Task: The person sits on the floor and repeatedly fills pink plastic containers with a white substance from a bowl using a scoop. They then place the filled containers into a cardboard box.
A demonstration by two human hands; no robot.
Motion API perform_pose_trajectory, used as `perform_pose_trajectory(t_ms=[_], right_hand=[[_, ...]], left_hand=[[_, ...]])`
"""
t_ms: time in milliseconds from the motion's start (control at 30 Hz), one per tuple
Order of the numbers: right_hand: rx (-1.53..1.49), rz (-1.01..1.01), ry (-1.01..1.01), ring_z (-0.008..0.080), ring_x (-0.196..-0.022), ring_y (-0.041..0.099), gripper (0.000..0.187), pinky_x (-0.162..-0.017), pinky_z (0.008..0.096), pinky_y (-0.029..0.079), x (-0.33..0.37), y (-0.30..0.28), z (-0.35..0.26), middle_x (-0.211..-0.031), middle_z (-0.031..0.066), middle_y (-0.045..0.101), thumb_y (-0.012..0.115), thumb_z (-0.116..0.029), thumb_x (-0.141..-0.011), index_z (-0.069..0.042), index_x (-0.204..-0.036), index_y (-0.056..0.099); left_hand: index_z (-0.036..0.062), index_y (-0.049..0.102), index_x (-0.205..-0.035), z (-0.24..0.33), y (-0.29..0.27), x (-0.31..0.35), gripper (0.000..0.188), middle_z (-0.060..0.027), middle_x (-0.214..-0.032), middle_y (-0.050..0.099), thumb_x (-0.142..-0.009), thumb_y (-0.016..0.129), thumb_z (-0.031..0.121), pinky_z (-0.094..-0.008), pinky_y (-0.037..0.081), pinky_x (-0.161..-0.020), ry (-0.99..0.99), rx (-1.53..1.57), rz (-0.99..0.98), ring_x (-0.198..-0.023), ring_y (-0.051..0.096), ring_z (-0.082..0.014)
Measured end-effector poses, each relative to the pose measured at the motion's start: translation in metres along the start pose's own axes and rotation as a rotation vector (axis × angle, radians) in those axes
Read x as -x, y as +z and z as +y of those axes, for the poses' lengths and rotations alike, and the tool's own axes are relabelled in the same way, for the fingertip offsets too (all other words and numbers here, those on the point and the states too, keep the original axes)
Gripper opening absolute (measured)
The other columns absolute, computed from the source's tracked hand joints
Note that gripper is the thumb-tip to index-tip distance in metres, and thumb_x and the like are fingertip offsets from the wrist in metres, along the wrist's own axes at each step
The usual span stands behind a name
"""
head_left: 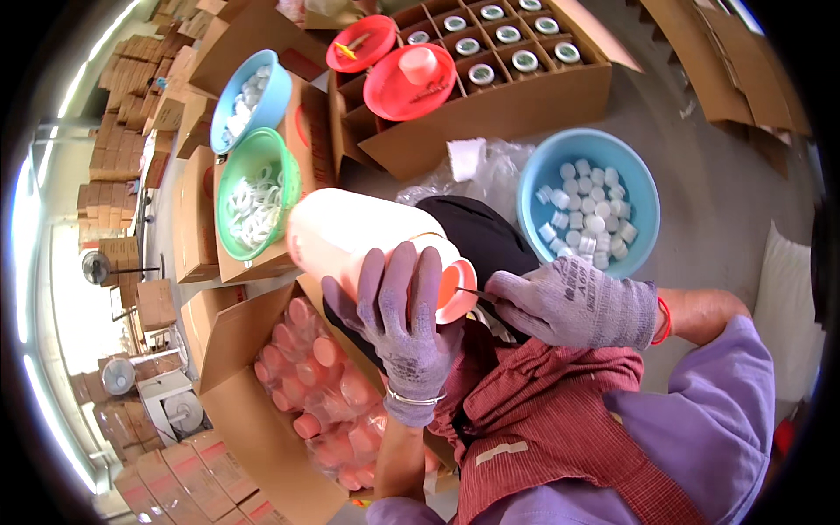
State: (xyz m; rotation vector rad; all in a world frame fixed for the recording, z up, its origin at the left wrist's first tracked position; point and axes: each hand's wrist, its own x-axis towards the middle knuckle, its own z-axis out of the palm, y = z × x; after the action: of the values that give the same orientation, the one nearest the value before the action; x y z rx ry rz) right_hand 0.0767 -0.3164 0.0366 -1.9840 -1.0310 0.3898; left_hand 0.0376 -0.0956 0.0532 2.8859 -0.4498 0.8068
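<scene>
A large pale pink bottle [354,232] lies tilted across my lap, its coral-rimmed mouth [457,289] pointing to the lower right. My left hand [407,319], in a grey-purple knit glove, grips the bottle near its neck, fingers laid over the side. In my right hand [573,302], gloved alike, a thin dark pointed tool [475,291] is pinched, its tip at the bottle's mouth. Whether it is a blade or a pick I cannot make out. The fingers of the right hand partly hide its handle.
A blue basin [645,166] of white caps stands at the right. To the left are a green basin [290,175] of white rings and another blue basin [282,87]. Below sits an open carton [232,398] of pink bottles. A divided carton [507,107] with jars and red bowls stands ahead.
</scene>
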Motion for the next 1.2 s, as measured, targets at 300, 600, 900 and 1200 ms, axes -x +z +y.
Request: perform_pose_trajectory(t_ms=[300,600,900,1200], right_hand=[[0.070,0.080,0.118,0.0362,-0.056,0.061,0.014,-0.052,0.0464,0.046,-0.006,0.009,-0.002,-0.060,0.0164,0.057,0.056,-0.017,-0.094,-0.003,-0.097,0.054],[-0.592,-0.289,0.545,0.0249,-0.054,0.065,0.025,-0.052,0.0389,0.051,-0.029,-0.002,-0.012,-0.062,0.0141,0.062,0.046,-0.023,-0.100,0.000,-0.097,0.057],[-1.230,-0.558,0.559,0.0127,-0.052,0.064,0.029,-0.049,0.0243,0.053,-0.031,0.016,0.003,-0.070,0.0057,0.064,0.043,-0.023,-0.101,0.001,-0.102,0.059],[-2.177,-0.664,0.409,0.0082,-0.052,0.052,0.024,-0.047,0.0209,0.046,-0.030,0.060,0.011,-0.074,0.0027,0.055,0.048,-0.018,-0.102,0.000,-0.112,0.058]], left_hand=[[0.0098,0.059,-0.124,0.004,0.020,0.014,0.055,-0.0118,-0.127,0.057,-0.080,0.074,0.038,-0.0580,0.033,-0.106,0.073,-0.195,0.146,-0.124,0.048,-0.0363],[-0.0007,0.059,-0.117,-0.001,0.045,0.031,0.053,-0.0174,-0.114,0.062,-0.086,0.068,0.042,-0.0557,0.045,-0.096,0.094,-0.301,0.325,-0.116,0.052,-0.0423],[0.0056,0.053,-0.115,-0.008,0.050,0.037,0.048,-0.0126,-0.122,0.053,-0.089,0.068,0.043,-0.0623,0.039,-0.100,0.040,-0.247,0.331,-0.117,0.046,-0.0400],[0.0037,0.051,-0.122,-0.017,0.053,0.044,0.046,-0.0172,-0.124,0.053,-0.093,0.064,0.037,-0.0615,0.039,-0.101,0.051,-0.145,0.360,-0.115,0.049,-0.0414]])
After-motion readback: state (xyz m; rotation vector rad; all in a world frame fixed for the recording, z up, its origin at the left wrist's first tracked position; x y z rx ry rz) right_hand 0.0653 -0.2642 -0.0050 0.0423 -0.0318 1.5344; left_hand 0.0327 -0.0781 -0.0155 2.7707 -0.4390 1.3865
